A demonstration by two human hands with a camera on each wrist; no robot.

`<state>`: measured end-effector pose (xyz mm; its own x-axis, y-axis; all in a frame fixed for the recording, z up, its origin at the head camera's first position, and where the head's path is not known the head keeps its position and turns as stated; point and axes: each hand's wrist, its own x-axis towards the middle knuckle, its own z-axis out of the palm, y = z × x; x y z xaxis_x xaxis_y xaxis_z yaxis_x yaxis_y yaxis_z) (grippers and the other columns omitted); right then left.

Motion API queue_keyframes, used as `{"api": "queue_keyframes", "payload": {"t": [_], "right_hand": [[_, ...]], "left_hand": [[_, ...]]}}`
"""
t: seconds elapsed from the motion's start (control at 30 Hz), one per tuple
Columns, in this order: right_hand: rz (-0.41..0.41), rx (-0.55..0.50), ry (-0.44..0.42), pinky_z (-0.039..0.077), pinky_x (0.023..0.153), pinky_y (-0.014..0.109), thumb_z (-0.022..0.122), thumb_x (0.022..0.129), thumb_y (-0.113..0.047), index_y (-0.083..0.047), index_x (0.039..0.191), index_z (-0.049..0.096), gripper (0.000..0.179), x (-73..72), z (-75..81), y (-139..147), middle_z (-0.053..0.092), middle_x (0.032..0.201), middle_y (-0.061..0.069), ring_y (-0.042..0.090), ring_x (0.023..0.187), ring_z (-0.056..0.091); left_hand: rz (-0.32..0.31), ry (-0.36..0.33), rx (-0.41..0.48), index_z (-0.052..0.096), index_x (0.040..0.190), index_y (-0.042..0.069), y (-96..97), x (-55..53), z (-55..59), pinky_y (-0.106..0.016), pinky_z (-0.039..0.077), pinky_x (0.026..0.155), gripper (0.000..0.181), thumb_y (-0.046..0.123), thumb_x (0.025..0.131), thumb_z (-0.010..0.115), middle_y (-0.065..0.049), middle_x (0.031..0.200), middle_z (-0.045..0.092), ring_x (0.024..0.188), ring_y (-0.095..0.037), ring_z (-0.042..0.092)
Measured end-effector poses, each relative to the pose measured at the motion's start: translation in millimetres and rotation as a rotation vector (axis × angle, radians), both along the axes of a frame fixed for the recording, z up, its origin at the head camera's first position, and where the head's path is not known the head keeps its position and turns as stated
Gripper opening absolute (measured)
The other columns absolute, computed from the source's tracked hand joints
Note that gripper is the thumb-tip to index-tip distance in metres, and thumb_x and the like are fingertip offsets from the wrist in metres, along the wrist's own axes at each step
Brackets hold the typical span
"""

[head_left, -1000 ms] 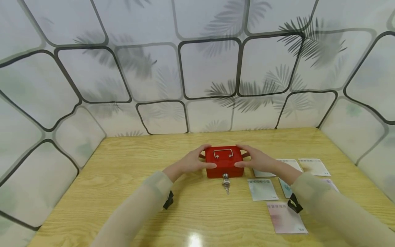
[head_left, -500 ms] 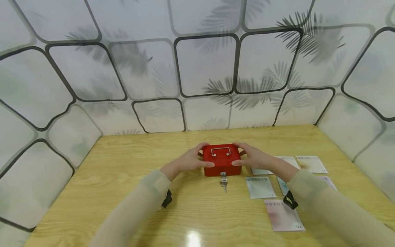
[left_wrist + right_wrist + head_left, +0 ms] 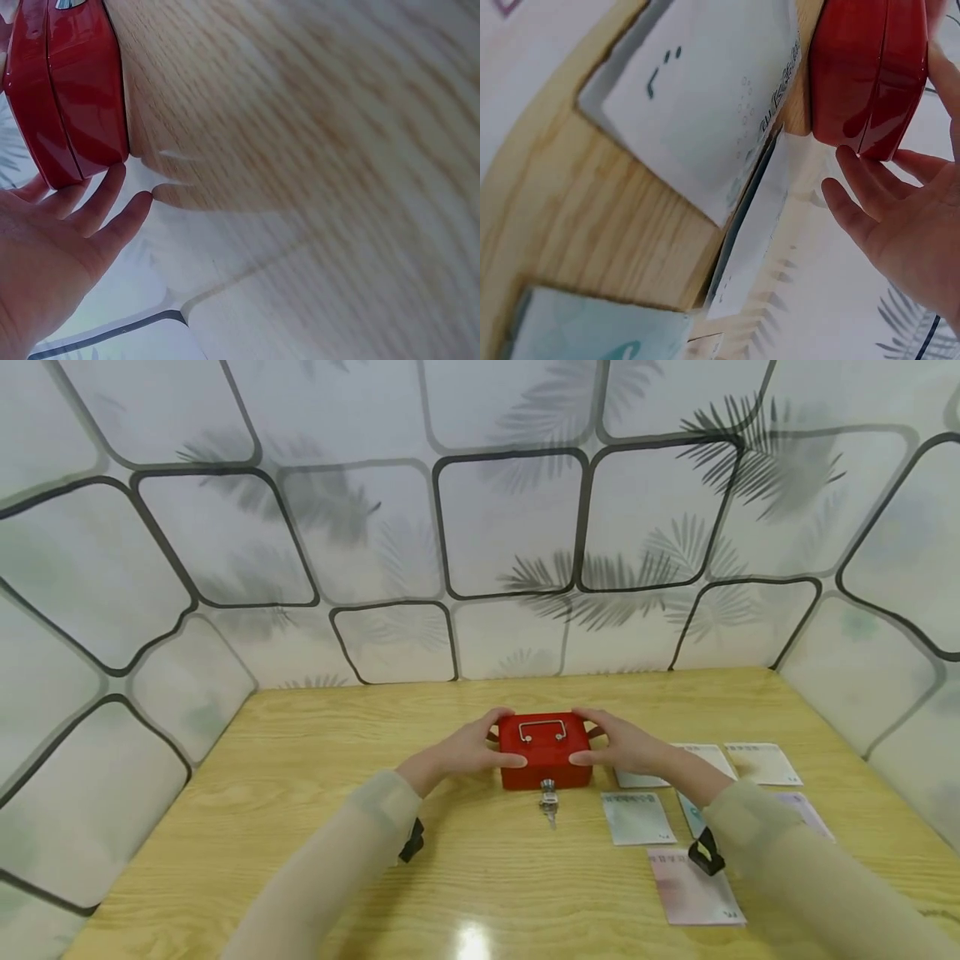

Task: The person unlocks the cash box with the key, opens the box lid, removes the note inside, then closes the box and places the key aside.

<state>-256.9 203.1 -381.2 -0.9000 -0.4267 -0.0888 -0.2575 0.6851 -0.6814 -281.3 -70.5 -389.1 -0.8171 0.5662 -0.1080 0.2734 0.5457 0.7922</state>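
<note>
A small red cash box (image 3: 545,750) with a wire handle (image 3: 543,730) folded on its lid stands on the wooden table. Keys (image 3: 549,808) hang from the lock (image 3: 548,787) at its front. My left hand (image 3: 468,750) holds the box's left side, thumb toward the front and fingers around the side. On the opposite side, my right hand (image 3: 626,747) grips it the same way. The left wrist view shows left fingertips (image 3: 112,176) against the box's end wall. Right fingertips (image 3: 847,157) touch the other end in the right wrist view. The lid is down.
Several notepads lie to the right of the box, among them a pale green one (image 3: 638,818), a pink one (image 3: 694,887) and a cream one (image 3: 763,765). The right forearm partly covers some. A patterned fabric wall (image 3: 510,527) rises behind the table (image 3: 300,827).
The head view shifts slightly left and up, then back. Both hands keep their hold on the cash box, which stays in place.
</note>
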Motion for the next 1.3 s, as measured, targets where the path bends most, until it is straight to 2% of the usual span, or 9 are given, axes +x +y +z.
{"api": "queue_keyframes", "payload": {"t": [0.23, 0.33, 0.43, 0.6, 0.7, 0.77, 0.9, 1.0, 1.3], "right_hand": [[-0.022, 0.023, 0.056, 0.043, 0.096, 0.056, 0.075, 0.084, -0.042, 0.001, 0.151, 0.026, 0.093, 0.3, -2.1, 2, 0.036, 0.148, 0.023, 0.042, 0.126, 0.043], [-0.039, 0.061, 0.138, 0.043, 0.095, 0.057, 0.075, 0.083, -0.044, -0.002, 0.15, 0.031, 0.09, 3.6, 0.1, 2, 0.039, 0.147, 0.021, 0.04, 0.126, 0.044], [-0.054, 0.097, 0.255, 0.044, 0.093, 0.056, 0.076, 0.082, -0.044, -0.003, 0.144, 0.041, 0.082, 11.2, 4.4, 0, 0.046, 0.141, 0.018, 0.038, 0.123, 0.047], [-0.036, 0.105, 0.436, 0.052, 0.082, 0.045, 0.081, 0.079, -0.036, -0.004, 0.128, 0.057, 0.063, 30.9, 14.8, -12, 0.061, 0.118, 0.01, 0.031, 0.106, 0.057], [-0.004, 0.097, 0.494, 0.052, 0.069, 0.034, 0.083, 0.077, -0.034, -0.006, 0.118, 0.062, 0.054, 42.8, 16.8, -19, 0.063, 0.102, 0.003, 0.023, 0.089, 0.059], [0.017, 0.091, 0.505, 0.05, 0.064, 0.028, 0.084, 0.076, -0.032, -0.007, 0.112, 0.063, 0.048, 49.2, 14.5, -24, 0.062, 0.093, -0.002, 0.016, 0.08, 0.057], [0.026, 0.109, 0.459, 0.046, 0.057, 0.023, 0.083, 0.077, -0.033, -0.011, 0.102, 0.064, 0.038, 55.5, 5.7, -31, 0.057, 0.079, -0.01, 0.006, 0.067, 0.05], [0.009, 0.137, 0.425, 0.044, 0.054, 0.023, 0.082, 0.078, -0.034, -0.014, 0.096, 0.064, 0.033, 57.4, -0.1, -35, 0.054, 0.074, -0.013, 0.004, 0.061, 0.046], [-0.003, 0.265, 0.439, 0.042, 0.05, 0.02, 0.08, 0.079, -0.041, -0.018, 0.077, 0.064, 0.028, 61.0, -10.9, -46, 0.057, 0.063, -0.017, 0.0, 0.055, 0.048]], "left_hand": [[0.005, -0.019, 0.006, 0.033, 0.147, 0.015, 0.4, 1.5, -0.2, -0.038, 0.048, 0.09, 0.076, 0.034, 0.086, 0.075, -0.007, 0.129, 0.055, 0.115, -0.026, 0.055], [0.004, -0.012, 0.006, 0.033, 0.147, 0.015, 0.9, 1.4, 1.0, -0.038, 0.047, 0.091, 0.076, 0.033, 0.086, 0.075, -0.007, 0.13, 0.055, 0.115, -0.026, 0.054], [0.0, -0.004, 0.003, 0.032, 0.147, 0.014, 1.3, 1.0, 1.1, -0.039, 0.046, 0.092, 0.077, 0.034, 0.086, 0.074, -0.007, 0.13, 0.055, 0.115, -0.026, 0.054], [-0.006, -0.008, -0.002, 0.032, 0.148, 0.015, 0.8, -0.1, 0.6, -0.039, 0.046, 0.093, 0.077, 0.035, 0.086, 0.074, -0.006, 0.13, 0.054, 0.115, -0.025, 0.055], [-0.004, -0.017, -0.001, 0.032, 0.148, 0.015, 0.5, 0.3, 0.7, -0.039, 0.046, 0.093, 0.077, 0.034, 0.086, 0.074, -0.006, 0.131, 0.054, 0.115, -0.025, 0.055], [-0.003, -0.023, 0.001, 0.032, 0.148, 0.015, 0.6, 0.6, 0.4, -0.04, 0.045, 0.093, 0.077, 0.034, 0.087, 0.074, -0.006, 0.131, 0.054, 0.115, -0.025, 0.054], [-0.001, -0.025, 0.007, 0.032, 0.148, 0.015, 0.5, 0.9, -0.1, -0.041, 0.045, 0.094, 0.076, 0.034, 0.087, 0.074, -0.006, 0.13, 0.054, 0.115, -0.025, 0.054], [-0.001, -0.02, 0.004, 0.031, 0.148, 0.015, 0.4, 0.4, -1.0, -0.041, 0.045, 0.095, 0.076, 0.034, 0.087, 0.073, -0.006, 0.13, 0.053, 0.115, -0.026, 0.054], [0.001, -0.017, 0.007, 0.031, 0.149, 0.016, -0.4, 0.4, -0.5, -0.04, 0.045, 0.094, 0.077, 0.034, 0.087, 0.073, -0.006, 0.131, 0.053, 0.116, -0.026, 0.054]]}}
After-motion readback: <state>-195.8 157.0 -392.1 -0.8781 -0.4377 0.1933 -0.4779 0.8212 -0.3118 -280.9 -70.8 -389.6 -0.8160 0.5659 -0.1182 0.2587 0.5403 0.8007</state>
